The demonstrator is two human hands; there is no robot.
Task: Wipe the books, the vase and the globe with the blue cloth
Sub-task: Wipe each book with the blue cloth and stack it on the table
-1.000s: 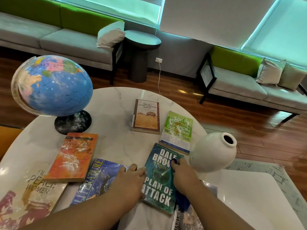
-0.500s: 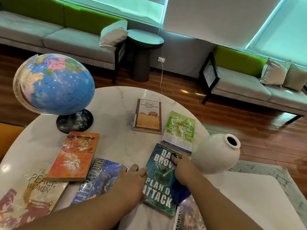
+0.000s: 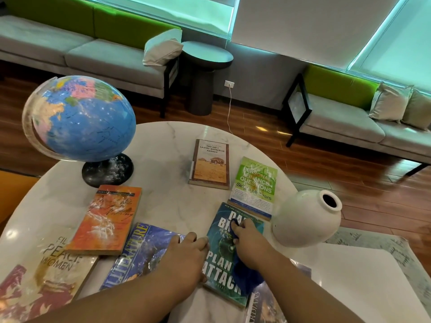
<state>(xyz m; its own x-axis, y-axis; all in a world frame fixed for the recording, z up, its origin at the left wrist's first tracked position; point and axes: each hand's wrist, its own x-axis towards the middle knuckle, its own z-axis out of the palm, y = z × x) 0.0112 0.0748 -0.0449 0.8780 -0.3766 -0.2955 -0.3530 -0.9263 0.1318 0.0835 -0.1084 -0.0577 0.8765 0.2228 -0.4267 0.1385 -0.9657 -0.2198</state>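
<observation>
The right hand point(image 3: 250, 238) has its grip clenched on the blue cloth point(image 3: 247, 276), holding it down on the cover of the teal book point(image 3: 219, 271) titled "Plan of Attack". A fold of the cloth shows past the fingertips and the rest is bunched under the wrist. The left hand point(image 3: 186, 257) has its grip released, with the fingers laid flat and their tips on the left edge of that same book. The palm lies over the blue "Literature" book point(image 3: 137, 252) just beside it. All this sits on the near part of a round marble tabletop point(image 3: 168, 201). The white vase point(image 3: 305, 220) stands just right of the right hand, close to the teal book's right edge, its dark mouth facing up and to the right. The green book point(image 3: 254, 185) meets the teal book's far edge, and the tan book point(image 3: 211, 164) lies just beside it, further back. On the left, the orange book point(image 3: 107, 220) rests partly on the large "Peace Women" book point(image 3: 46, 276), and its right edge is near the "Literature" book. The globe point(image 3: 86, 117) stands on its black base at the far left, well apart from both hands. Another book point(image 3: 268, 308) at the near edge is partly hidden by the right forearm and the cloth. Beyond the tabletop are a dark side table point(image 3: 205, 57), grey and green sofas point(image 3: 93, 50) with cushions, and a wooden floor. A pale rug point(image 3: 373, 248) lies to the right.
</observation>
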